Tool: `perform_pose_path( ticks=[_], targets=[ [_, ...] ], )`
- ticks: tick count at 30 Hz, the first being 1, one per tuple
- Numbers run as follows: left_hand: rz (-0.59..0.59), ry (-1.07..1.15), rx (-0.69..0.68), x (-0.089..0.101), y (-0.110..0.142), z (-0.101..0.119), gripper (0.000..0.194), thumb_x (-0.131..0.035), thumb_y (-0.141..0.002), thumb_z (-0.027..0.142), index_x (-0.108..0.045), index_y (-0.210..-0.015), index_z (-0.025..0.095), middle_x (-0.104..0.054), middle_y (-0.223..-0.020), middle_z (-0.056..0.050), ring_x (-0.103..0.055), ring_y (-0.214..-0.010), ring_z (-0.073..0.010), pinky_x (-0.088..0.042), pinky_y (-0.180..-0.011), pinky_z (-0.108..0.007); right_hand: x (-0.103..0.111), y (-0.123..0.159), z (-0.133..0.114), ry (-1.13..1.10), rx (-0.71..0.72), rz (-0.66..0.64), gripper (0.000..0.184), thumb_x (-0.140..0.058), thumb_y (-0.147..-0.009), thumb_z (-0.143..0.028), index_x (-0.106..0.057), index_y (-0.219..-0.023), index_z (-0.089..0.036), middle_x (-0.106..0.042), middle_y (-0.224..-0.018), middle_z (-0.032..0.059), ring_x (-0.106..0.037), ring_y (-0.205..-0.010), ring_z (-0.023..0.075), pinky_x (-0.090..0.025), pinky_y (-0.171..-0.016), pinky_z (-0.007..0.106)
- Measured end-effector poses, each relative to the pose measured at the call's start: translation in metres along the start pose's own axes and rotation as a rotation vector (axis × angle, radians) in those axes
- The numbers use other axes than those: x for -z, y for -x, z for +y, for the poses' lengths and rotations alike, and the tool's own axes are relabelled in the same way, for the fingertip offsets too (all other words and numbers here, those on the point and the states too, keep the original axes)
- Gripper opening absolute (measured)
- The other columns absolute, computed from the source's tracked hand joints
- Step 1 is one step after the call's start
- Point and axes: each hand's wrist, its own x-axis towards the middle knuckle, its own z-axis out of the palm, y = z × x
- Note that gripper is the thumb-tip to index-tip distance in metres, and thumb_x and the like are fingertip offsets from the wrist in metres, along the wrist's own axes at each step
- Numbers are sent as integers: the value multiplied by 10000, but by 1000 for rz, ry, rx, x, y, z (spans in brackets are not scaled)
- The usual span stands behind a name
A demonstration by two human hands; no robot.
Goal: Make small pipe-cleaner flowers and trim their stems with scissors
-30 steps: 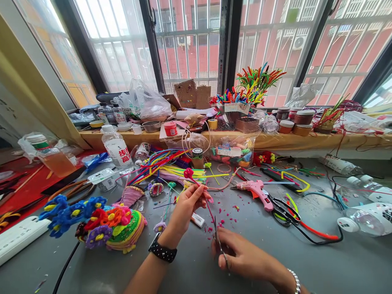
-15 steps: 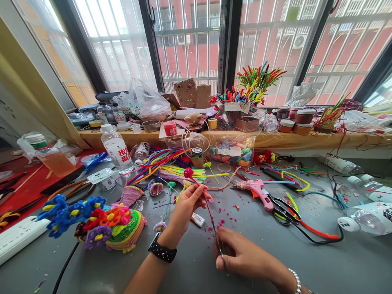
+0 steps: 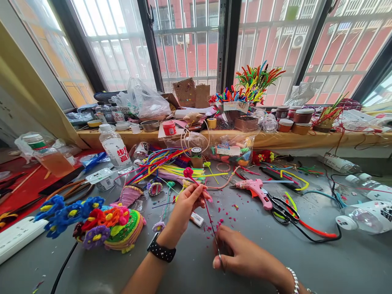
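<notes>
My left hand [image 3: 189,204], wearing a black dotted watch band, pinches a magenta pipe cleaner [image 3: 209,213] with a small curled flower-like head [image 3: 188,172] above the fingers. Its thin stem runs down toward my right hand [image 3: 237,249]. That hand is closed around slim metal scissors [image 3: 218,247], their tip at the lower stem; the fingers partly hide the handles. Magenta fuzz clippings [image 3: 221,221] lie scattered on the grey table between and beyond the hands. A small white-labelled lighter-like item [image 3: 197,219] rests beside my left hand.
Left of my hands stands a basket of fuzzy flowers [image 3: 122,228]. A pink glue gun [image 3: 254,189] and black-handled scissors [image 3: 283,208] lie to the right. Pipe cleaner bundles [image 3: 165,163] and a water bottle [image 3: 114,149] sit behind; more bottles [image 3: 364,218] lie far right.
My right hand and the scissors have shifted very slightly left along the stem. My left hand keeps its grip on the pipe cleaner almost unmoved.
</notes>
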Motion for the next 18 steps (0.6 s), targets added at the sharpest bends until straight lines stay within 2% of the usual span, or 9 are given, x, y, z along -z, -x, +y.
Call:
perform_pose_path(
  ticks=[9, 18],
  targets=[
    [-24, 4, -16, 2, -1, -3, 169, -594, -684, 291, -585, -743, 133, -581, -572, 18, -453, -449, -32, -379, -459, -140, 0, 2, 1, 8, 27, -17, 370, -489, -717, -529, -484, -766, -163, -473, -793, -6, -408, -647, 107, -328, -549, 196],
    [-30, -12, -8, 2, 0, -2, 166, -568, -709, 286, -580, -757, 128, -555, -570, 23, -439, -444, -29, -362, -459, -139, 2, 3, 5, 24, 101, -85, 477, -375, -723, -622, -474, -782, -159, -472, -787, 1, -399, -645, 113, -334, -561, 210]
  ],
)
